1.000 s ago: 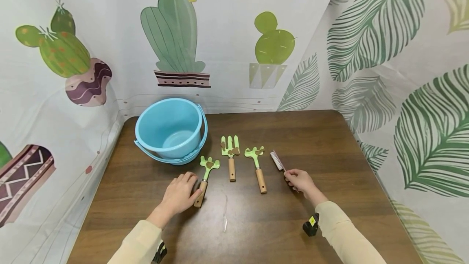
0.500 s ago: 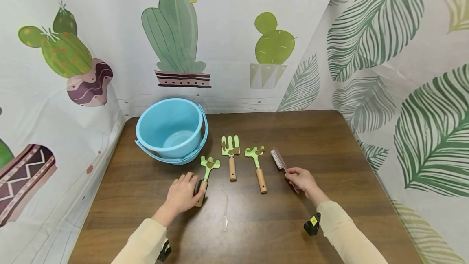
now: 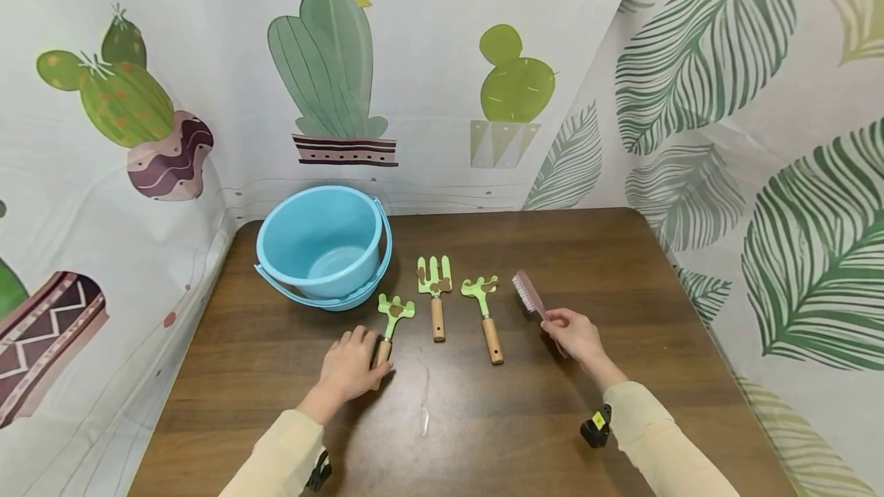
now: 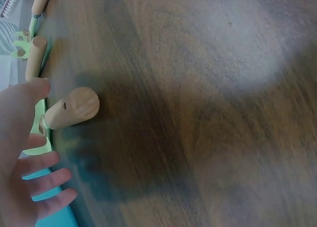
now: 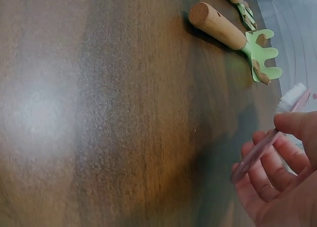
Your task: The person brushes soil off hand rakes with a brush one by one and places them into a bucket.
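Left of centre in the head view, the left hand [image 3: 348,363] is loosely spread around a wooden-handled green rake [image 3: 390,321] on the worktop [image 3: 497,420]. Right of centre, the right hand [image 3: 576,337] pinches a pink brush [image 3: 532,294], its head pointing to the upper left.

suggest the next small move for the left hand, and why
Probably close the left hand on the wooden handle of the nearest rake. Its thumb and fingers look spread either side of that handle without clearly gripping it, brown clumps mark the rake, and the right hand holds the brush.
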Available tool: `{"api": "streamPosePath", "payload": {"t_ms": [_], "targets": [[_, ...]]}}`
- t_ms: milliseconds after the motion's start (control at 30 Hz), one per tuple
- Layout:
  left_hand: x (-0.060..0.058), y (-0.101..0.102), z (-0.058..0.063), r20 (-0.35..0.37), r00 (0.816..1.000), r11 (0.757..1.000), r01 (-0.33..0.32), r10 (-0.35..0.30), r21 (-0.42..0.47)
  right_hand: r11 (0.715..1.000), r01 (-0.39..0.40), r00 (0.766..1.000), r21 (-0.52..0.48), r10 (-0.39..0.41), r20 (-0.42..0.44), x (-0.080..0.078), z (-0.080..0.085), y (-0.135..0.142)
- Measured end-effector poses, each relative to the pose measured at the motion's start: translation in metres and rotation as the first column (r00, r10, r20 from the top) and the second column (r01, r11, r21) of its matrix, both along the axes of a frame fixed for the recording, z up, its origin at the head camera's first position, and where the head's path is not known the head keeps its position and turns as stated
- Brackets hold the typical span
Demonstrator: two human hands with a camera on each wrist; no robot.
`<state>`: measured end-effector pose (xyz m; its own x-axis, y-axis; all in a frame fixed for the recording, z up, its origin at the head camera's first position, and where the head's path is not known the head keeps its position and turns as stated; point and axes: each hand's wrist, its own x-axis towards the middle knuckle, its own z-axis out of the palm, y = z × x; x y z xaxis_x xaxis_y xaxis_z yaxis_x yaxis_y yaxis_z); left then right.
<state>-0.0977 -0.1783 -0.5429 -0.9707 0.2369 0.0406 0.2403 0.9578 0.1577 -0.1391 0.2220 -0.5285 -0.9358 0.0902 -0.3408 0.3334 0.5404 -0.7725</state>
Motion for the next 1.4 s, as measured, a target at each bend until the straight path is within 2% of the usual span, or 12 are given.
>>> {"api": "streamPosePath", "payload": {"t_ms": [367,733,933,1200,1400], "targets": [[-0.006,0.006,-0.005,0.070,0.995,0.998,-0.068,0.068,-0.003,0.988,-0.035,0.988,0.153,0.057,-0.144,-0.004,0.005,0.005],[-0.010,0.013,-0.010,0.120,0.982,0.989,-0.145,0.146,-0.018,0.973,-0.028,0.976,0.231,0.077,-0.206,-0.003,0.010,0.006],[-0.010,0.017,-0.011,0.149,0.971,0.982,-0.188,0.189,-0.023,0.971,-0.018,0.969,0.238,0.075,-0.235,-0.004,0.011,0.005],[-0.008,0.024,-0.006,0.130,0.968,0.974,-0.224,0.216,0.046,0.969,-0.017,0.961,0.246,0.084,-0.263,-0.002,0.014,0.004],[-0.010,0.023,-0.003,0.137,0.965,0.973,-0.231,0.226,0.026,0.970,-0.022,0.961,0.242,0.087,-0.263,-0.002,0.015,0.003]]}}
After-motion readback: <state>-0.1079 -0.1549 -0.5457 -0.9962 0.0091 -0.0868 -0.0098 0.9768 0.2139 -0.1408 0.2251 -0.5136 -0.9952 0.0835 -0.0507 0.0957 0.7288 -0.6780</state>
